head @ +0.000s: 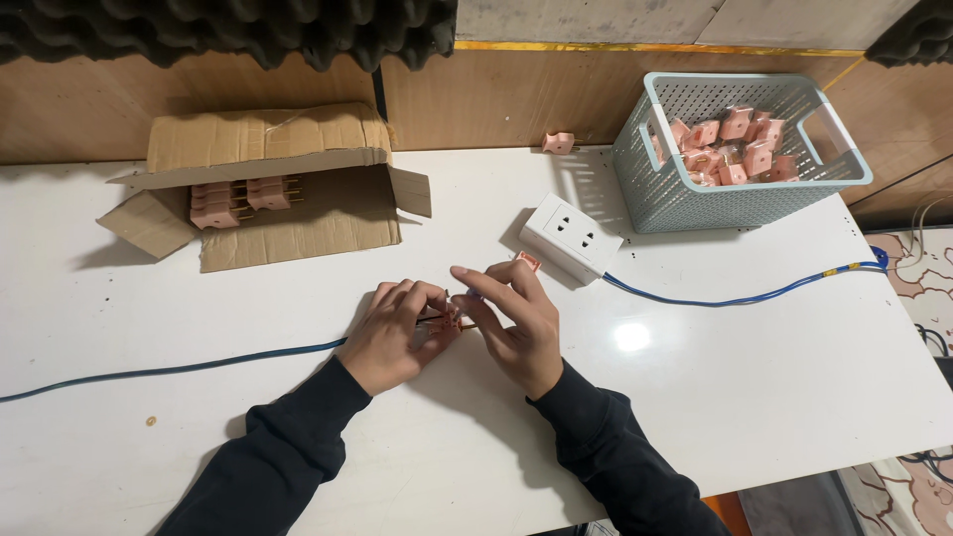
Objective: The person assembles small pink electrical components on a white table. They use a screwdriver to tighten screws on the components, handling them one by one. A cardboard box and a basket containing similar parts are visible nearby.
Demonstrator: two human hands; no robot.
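Note:
Both my hands meet at the middle of the white table (715,397). My left hand (397,333) pinches a small pink plug part (452,320) where the blue cable (179,369) ends. Fingers of my right hand (516,323) touch the same plug part from the right, with the index finger stretched out over it. Just beyond my right hand lies another small pink piece (528,260), next to a white socket block (571,236).
An open cardboard box (298,213) holding pink plugs with metal pins lies at the back left. A pale blue basket (735,194) of pink plug parts stands at the back right. One pink part (558,142) rests by the wall. A second blue cable (745,296) runs right from the socket block.

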